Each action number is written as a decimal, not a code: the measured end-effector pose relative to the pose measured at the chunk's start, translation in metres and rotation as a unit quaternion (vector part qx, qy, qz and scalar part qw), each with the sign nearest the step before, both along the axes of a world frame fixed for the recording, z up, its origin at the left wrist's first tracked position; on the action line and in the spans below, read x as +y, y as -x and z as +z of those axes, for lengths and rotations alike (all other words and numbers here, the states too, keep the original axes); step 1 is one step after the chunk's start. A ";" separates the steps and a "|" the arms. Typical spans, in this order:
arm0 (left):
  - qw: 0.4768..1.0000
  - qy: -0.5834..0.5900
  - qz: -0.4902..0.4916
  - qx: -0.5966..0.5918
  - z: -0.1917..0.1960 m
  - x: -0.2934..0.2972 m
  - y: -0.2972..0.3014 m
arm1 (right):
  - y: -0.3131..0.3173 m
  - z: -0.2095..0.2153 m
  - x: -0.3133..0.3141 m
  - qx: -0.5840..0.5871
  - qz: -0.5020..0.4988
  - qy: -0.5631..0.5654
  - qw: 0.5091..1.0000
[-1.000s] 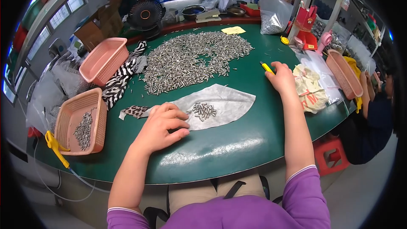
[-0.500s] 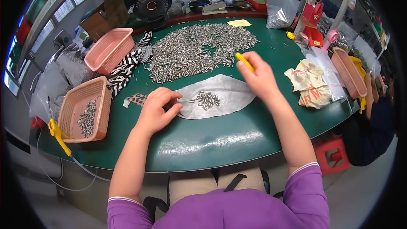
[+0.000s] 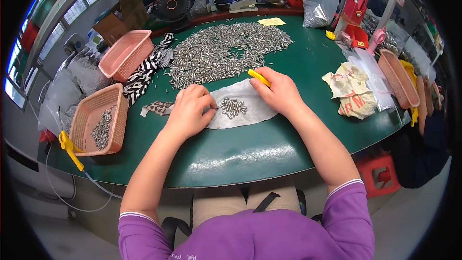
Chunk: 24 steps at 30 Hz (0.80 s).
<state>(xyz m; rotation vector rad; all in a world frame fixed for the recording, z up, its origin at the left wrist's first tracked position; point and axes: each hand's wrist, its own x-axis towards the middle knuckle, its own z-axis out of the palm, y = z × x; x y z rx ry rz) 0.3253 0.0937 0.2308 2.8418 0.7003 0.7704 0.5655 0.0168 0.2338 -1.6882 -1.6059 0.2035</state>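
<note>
My right hand (image 3: 280, 91) is closed around a short yellow tool (image 3: 260, 78) with a dark tip; its exact kind does not show. Bent fingers of my left hand (image 3: 195, 110) come together at the left edge of a grey cloth (image 3: 255, 113). What lies between those fingertips is too small to make out. A little heap of small silver metal cylinders (image 3: 233, 108) rests on the cloth between both hands. Beyond the cloth, a wide pile of similar metal cylinders (image 3: 216, 50) covers the table.
Two pink baskets (image 3: 126, 55) (image 3: 120, 120) stand at the left, the nearer holding metal pieces. A yellow air gun (image 3: 71, 150) hangs by it. On the right are a crumpled cloth (image 3: 353, 91) and a long pink tray (image 3: 398, 79). A fan (image 3: 172, 5) stands at the back.
My right hand has come down and left with the yellow tool, to the cloth's far edge. My left hand has moved slightly right, its fingers now closer together.
</note>
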 end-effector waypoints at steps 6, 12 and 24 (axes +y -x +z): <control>0.999 -0.031 0.002 0.044 0.006 0.003 -0.007 | -0.001 0.001 0.001 0.002 -0.001 -0.007 1.000; 0.999 0.018 0.023 -0.030 0.000 -0.002 -0.001 | -0.001 0.003 0.000 0.007 -0.006 -0.010 1.000; 0.968 0.231 0.027 -0.098 -0.001 0.005 0.010 | 0.001 -0.001 0.001 0.033 0.014 0.010 0.999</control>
